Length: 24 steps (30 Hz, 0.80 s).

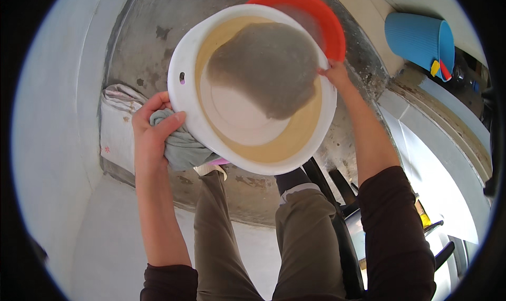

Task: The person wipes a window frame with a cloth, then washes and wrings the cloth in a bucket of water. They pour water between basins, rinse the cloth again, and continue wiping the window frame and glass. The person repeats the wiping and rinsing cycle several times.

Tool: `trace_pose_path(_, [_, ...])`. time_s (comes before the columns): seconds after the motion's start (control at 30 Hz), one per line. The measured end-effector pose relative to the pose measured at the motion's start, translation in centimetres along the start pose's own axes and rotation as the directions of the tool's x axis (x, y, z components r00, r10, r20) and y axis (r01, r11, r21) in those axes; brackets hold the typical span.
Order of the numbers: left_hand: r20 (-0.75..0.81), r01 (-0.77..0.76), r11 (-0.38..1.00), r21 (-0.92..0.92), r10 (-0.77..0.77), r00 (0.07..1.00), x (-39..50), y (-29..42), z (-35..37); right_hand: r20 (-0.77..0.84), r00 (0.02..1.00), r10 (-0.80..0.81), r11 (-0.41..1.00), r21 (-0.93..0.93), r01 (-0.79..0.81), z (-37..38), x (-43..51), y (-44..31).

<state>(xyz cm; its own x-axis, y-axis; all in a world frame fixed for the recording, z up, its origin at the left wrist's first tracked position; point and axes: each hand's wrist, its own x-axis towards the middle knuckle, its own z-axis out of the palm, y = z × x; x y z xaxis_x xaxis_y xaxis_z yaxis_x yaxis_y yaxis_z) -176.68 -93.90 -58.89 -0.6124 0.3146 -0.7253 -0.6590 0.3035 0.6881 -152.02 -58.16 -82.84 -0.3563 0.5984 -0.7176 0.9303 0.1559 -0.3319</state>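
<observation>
A white plastic basin (257, 133) is held up in front of me between both hands. Yellowish liquid rings its inside, and a dark grey, ragged-edged patch (269, 63) covers much of the middle and far side; whether this is murky water or a reflection I cannot tell. My left hand (152, 123) grips the near left rim, with a bunched grey-green cloth (185, 147) caught under the thumb. My right hand (335, 75) pinches the right rim. Beyond the white basin, partly hidden by it, a red basin (334, 32) stands on the floor.
A folded white sack (118, 131) bearing writing lies by the left wall. At the upper right a blue ribbed bin (413, 40) is tipped over. Black chair-like legs (342, 186) are beside my right leg. The concrete floor (146, 56) has dark stains.
</observation>
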Motion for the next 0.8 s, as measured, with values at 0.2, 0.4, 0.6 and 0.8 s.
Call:
trace_pose_path(0.2, [0.093,0.046,0.999,-0.006,-0.045,0.995,2.8,1.3,1.1,0.094,0.995,-0.029,0.994,0.108,0.019,-0.4,-3.6,2.7])
trace_pose_path(0.4, [0.134,0.06,0.993,0.097,-0.073,0.988,6.7,1.6,1.6,0.096,0.987,0.13,0.991,0.021,-0.133,-2.2,-7.2,2.4])
trace_pose_path(0.6, [0.219,0.071,0.993,0.1,-0.091,0.972,8.8,2.8,1.9,0.16,0.957,0.241,0.97,-0.067,-0.233,-3.3,-8.8,2.4])
trace_pose_path(0.8, [0.252,0.152,0.981,0.118,-0.178,0.951,9.4,4.5,3.0,0.247,0.931,0.268,0.963,-0.097,-0.252,-3.4,-11.1,3.0])
